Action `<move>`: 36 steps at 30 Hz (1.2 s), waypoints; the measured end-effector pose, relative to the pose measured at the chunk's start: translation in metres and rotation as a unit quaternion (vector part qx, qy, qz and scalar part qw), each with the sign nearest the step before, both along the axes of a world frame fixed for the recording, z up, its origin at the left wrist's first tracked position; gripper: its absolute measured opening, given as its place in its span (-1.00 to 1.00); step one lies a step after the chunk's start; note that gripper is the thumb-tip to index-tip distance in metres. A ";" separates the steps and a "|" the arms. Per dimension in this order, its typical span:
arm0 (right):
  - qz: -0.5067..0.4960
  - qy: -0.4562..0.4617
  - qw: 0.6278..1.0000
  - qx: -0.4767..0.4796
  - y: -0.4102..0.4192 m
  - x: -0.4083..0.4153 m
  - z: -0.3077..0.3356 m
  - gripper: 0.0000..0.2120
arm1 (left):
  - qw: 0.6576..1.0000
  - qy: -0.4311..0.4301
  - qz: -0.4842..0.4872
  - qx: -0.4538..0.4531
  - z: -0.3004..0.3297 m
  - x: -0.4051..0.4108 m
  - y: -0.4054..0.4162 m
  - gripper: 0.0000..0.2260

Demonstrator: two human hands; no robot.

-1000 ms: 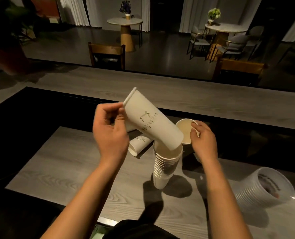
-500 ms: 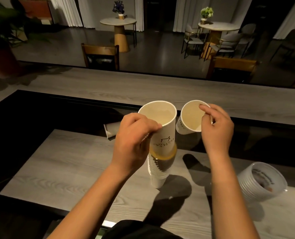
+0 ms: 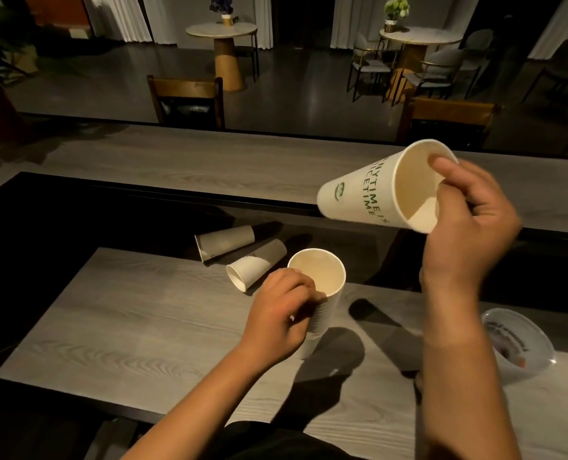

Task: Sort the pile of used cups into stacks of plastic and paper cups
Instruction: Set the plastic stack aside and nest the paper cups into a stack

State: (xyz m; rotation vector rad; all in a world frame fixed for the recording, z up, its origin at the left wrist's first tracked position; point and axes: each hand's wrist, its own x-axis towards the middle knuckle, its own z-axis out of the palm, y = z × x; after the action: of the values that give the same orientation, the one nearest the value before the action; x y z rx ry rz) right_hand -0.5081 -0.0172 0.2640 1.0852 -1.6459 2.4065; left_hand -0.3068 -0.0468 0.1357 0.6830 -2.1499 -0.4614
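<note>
Grey wood-grain table (image 3: 116,330), near edge running along the bottom left, far edge meeting a black strip beyond. Broad bare stretch of board at the left, from the corner in to the cups.

Two paper cups lying on their sides at the table's far edge: a brown cup (image 3: 224,242), mouth toward the left, part over the black strip; just beside it, nearer, a white cup (image 3: 254,264), mouth down-left, side against the brown one or close to it, cannot tell which.

Next, the paper stack (image 3: 319,307), upright near the table's middle, open mouth up, ribbed rims showing below. Left hand (image 3: 282,322) curled round its left side, fingers wrapped at the upper cups, thumb side hidden. Shadow falling right of the stack across bare board.

Higher and to the right, a printed cup (image 3: 375,190) held in the air over the black strip, tilted on its side, base to the left, mouth to the right, green lettering along the wall. Right hand (image 3: 468,224) pinching its rim, one finger inside the mouth, others outside; hand blurred.

Far right, the plastic stack (image 3: 518,343) lying on its side near the table's right end, clear rim toward the viewer, well apart from the paper stack, open board between.
</note>
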 end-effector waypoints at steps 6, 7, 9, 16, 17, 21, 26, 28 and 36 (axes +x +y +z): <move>0.134 -0.043 0.990 0.024 0.006 -0.002 0.016 -0.64 | 0.989 0.131 0.048 0.057 -0.001 -0.003 0.008 -0.92; 0.153 -0.038 0.987 0.038 0.005 -0.002 0.017 -0.63 | 0.982 0.163 0.054 0.081 -0.003 -0.004 0.009 -0.93; 0.190 -0.022 0.979 0.067 0.004 -0.002 0.018 -0.61 | 0.964 0.225 0.055 0.133 -0.005 -0.006 0.013 -0.91; 0.275 0.043 0.938 0.208 -0.003 0.006 0.007 -0.55 | 0.891 0.360 0.095 0.261 -0.009 -0.006 0.010 -0.75; 0.281 0.058 0.930 0.228 -0.005 0.007 0.003 -0.55 | 0.881 0.368 0.105 0.278 -0.011 -0.004 0.009 -0.73; 0.302 0.167 0.886 0.310 -0.016 0.016 -0.015 -0.60 | 0.855 0.372 0.147 0.331 -0.022 0.001 0.005 -0.69; 0.354 0.181 0.839 0.371 -0.038 0.029 -0.054 -0.73 | 0.803 0.353 0.245 0.414 -0.046 0.004 -0.011 -0.71; 0.384 0.181 0.818 0.388 -0.042 0.028 -0.069 -0.77 | 0.772 0.352 0.292 0.442 -0.058 0.009 -0.025 -0.69; 0.436 -0.021 0.838 0.328 -0.082 0.005 -0.105 -0.83 | 0.734 0.234 0.396 0.500 -0.107 0.049 -0.103 -0.75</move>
State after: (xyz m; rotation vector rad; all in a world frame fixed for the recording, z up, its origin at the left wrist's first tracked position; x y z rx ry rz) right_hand -0.5026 -0.0992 0.1595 2.3353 -2.4885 2.2263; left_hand -0.2577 -0.1497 0.0282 1.7362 -0.8247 -1.1507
